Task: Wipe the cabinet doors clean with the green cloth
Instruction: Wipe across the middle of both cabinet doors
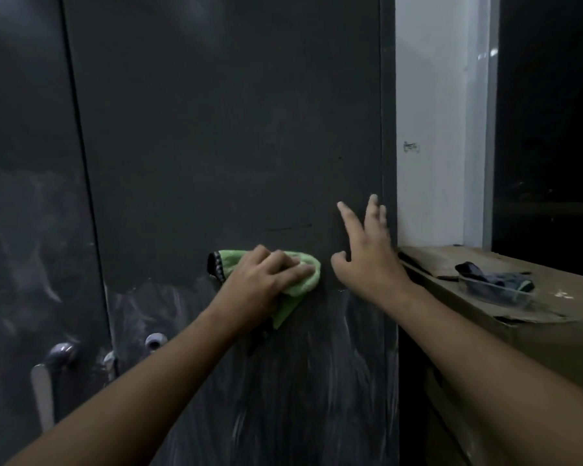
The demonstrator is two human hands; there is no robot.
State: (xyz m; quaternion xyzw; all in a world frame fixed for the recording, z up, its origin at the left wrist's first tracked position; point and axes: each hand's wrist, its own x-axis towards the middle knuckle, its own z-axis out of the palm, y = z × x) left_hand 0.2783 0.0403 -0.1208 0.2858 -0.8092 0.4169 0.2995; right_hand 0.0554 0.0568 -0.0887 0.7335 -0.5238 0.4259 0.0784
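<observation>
A dark grey cabinet door (pixel 223 136) fills the middle of the head view, with pale streaks across its lower part. My left hand (pixel 266 277) presses a bunched green cloth (pixel 303 284) flat against the door, fingers lying over it. A dark-edged corner of the cloth sticks out to the left. My right hand (pixel 367 250) lies spread on the same door near its right edge, fingers straight and pointing up. A second door (pixel 24 196) stands to the left, smeared with dust.
Metal handles and a round lock (pixel 155 341) sit low where the two doors meet. To the right is a white wall strip (pixel 431 129), a dark window, and cardboard boxes (pixel 505 314) carrying a clear tray with dark cloth (pixel 495 287).
</observation>
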